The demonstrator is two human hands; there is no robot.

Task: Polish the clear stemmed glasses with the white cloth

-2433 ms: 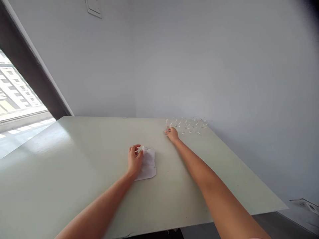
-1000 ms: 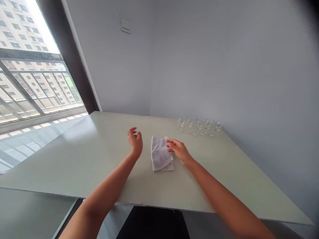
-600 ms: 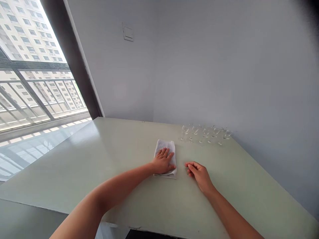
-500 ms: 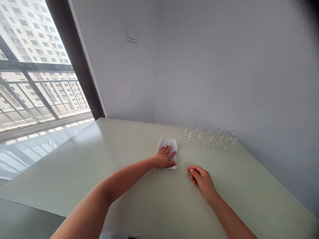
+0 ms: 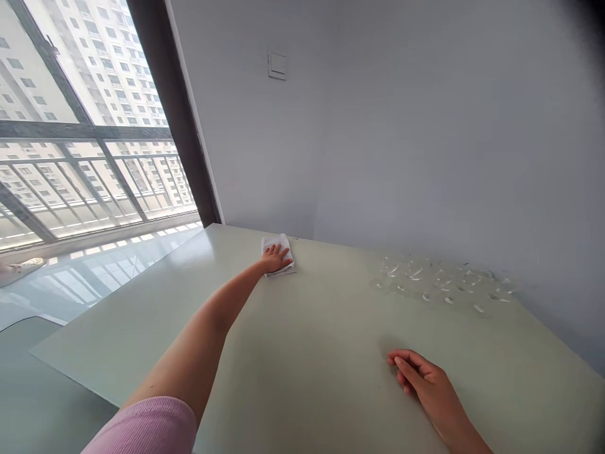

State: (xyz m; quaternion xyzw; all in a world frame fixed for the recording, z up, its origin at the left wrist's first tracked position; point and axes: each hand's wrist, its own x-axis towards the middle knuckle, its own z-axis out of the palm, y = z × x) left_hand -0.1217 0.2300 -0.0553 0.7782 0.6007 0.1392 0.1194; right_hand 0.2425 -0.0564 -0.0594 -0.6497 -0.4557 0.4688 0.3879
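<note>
Cloth: white, folded into a small rectangular pad [image 5: 284, 240], flat on the table [image 5: 326, 334] near its far edge, to the left of the glasses [image 5: 391, 268] and well apart from them.
Left hand: palm down on the cloth [image 5: 275, 258], fingers apart and straight, clamped on nothing.
Right hand: near the table, fingers curled together, thumb against the forefinger [image 5: 432, 384]; no thing shows in its grip.
Cloth's handling: likely light, soft and limp; a flat, spread palm should steady the folds, while a pinch at one corner could open them.
Glasses' handling: probably stiff, smooth, slippery and fragile (the sort that tip at a nudge), so best taken gently by the stem.
Glass shapes: clear rounded bowls over small feet, grouped close by the wall [image 5: 425, 157]; their number is hard to tell.
Table surface: pale greenish, smooth, glossy towards the window [image 5: 127, 132].
</note>
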